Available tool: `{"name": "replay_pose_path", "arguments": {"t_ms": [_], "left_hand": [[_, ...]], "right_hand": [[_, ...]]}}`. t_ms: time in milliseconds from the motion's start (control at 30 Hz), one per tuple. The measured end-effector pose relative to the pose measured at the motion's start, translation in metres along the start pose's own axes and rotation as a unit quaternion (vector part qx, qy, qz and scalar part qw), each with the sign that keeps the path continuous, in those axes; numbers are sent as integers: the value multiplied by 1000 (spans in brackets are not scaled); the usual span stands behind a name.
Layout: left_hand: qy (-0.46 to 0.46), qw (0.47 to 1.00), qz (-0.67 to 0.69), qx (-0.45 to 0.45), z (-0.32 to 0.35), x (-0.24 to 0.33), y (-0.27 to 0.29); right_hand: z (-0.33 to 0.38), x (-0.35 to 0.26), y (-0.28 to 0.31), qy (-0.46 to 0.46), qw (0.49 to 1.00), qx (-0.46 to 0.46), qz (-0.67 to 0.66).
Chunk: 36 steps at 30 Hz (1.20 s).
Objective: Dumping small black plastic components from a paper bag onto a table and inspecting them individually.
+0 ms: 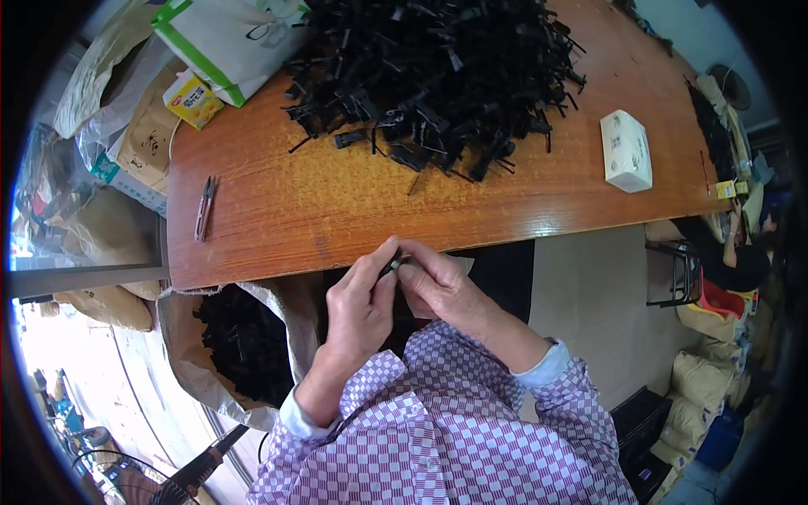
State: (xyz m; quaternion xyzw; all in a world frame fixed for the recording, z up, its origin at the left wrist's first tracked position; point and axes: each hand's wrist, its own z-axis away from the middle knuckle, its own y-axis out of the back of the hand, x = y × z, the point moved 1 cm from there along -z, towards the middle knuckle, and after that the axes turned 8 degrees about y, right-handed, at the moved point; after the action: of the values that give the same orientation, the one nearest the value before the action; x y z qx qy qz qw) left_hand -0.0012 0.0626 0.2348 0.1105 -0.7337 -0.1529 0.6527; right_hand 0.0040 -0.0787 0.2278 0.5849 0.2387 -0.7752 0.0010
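My left hand [364, 297] and my right hand [442, 284] meet just off the near edge of the wooden table [278, 219]. Between their fingertips they pinch a small black part [393, 265], mostly covered by the fingers. A large heap of black plastic parts [446, 76], many with thin stalks, lies on the table beyond my hands. Below the table edge to the left, an open sack [189, 362] holds many similar black pieces [242, 341].
Thread snips [204, 209] lie at the table's left. A white tissue pack [625, 151] rests at the right. A white-green bag [244, 50] and a yellow box [194, 101] stand back left. Another person [745, 257] sits far right, near stacked sacks [703, 379].
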Motion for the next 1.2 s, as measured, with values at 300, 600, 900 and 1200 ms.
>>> {"name": "replay_pose_path", "arguments": {"t_ms": [300, 600, 900, 1200], "left_hand": [[142, 932, -302, 139, 78, -45, 175], [116, 958, -221, 142, 48, -22, 128], [183, 956, 213, -89, -53, -29, 18], [159, 880, 438, -97, -80, -34, -15]], "right_hand": [[-60, -36, 51, 260, 654, 82, 706], [-84, -29, 59, 257, 579, 54, 772], [-78, -30, 41, 250, 812, 52, 525], [-75, -29, 58, 197, 911, 7, 362]]}}
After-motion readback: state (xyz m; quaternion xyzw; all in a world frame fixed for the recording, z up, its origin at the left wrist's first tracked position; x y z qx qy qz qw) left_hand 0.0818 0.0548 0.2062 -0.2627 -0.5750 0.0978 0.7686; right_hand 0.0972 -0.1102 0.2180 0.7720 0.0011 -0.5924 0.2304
